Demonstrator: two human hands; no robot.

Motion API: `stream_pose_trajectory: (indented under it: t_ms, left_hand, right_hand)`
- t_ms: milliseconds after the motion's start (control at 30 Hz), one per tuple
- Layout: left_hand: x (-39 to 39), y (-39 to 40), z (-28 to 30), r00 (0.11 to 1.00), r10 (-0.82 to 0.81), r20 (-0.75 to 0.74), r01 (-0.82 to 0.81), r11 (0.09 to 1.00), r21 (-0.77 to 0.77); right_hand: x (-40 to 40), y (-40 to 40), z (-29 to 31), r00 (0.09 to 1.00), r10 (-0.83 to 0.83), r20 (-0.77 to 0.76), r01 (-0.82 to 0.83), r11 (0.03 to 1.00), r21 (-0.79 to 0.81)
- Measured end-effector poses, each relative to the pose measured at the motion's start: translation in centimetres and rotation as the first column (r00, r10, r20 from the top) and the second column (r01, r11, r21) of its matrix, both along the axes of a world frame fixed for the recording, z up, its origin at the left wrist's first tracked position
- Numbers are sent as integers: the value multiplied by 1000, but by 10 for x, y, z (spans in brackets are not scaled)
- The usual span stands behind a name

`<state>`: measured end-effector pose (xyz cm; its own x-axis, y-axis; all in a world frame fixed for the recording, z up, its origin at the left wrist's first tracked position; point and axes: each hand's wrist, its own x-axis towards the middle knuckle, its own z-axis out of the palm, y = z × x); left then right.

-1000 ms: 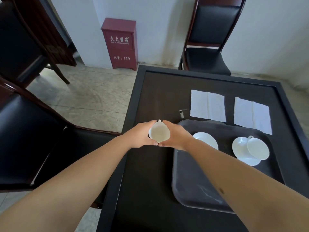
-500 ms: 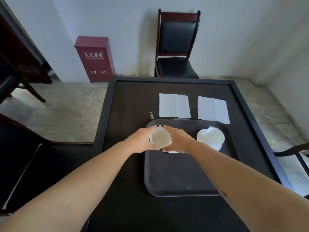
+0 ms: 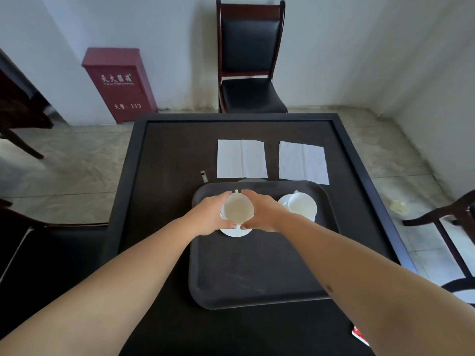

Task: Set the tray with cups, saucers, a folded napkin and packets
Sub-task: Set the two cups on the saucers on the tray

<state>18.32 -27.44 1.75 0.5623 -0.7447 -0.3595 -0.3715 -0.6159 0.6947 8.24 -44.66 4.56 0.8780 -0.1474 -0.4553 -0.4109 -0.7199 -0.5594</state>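
Observation:
A dark tray (image 3: 257, 278) lies on the black table (image 3: 167, 155). My left hand (image 3: 209, 217) and my right hand (image 3: 264, 214) together hold a white cup (image 3: 237, 211) over a white saucer (image 3: 235, 232) at the tray's far left; whether the cup touches the saucer I cannot tell. A second white cup (image 3: 302, 204) stands on its saucer (image 3: 284, 202) at the tray's far right. Two white napkins (image 3: 241, 159) (image 3: 303, 163) lie flat beyond the tray. A red packet (image 3: 359, 335) shows at the near right, partly hidden by my right arm.
A small dark object (image 3: 203, 176) lies left of the napkins. A dark-seated chair (image 3: 250, 62) stands behind the table, another chair (image 3: 447, 227) at the right, and a dark seat (image 3: 51, 253) at the left. A red cabinet (image 3: 119, 83) stands against the wall.
Both hands have carried the cup rightwards from the table's left side to above the left saucer on the tray. The view has swung towards the tray.

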Motion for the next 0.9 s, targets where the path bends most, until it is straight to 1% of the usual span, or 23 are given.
stream_pose_trajectory:
  t_ms: [200,433,900]
  left_hand:
    - [7,-7,-14,1000,12,-19,-11,998,58]
    - [11,-9,-28,999,21,-41,-17,996,85]
    - [5,-6,-33,994,78,-83,-77,997,8]
  right_hand:
    - [12,-7,-24,1000,12,-29,-11,1000,29]
    - [19,-11,-44,999,23,-37,-21,998,62]
    - [13,-17,-51,999,31,11,-32,996,87]
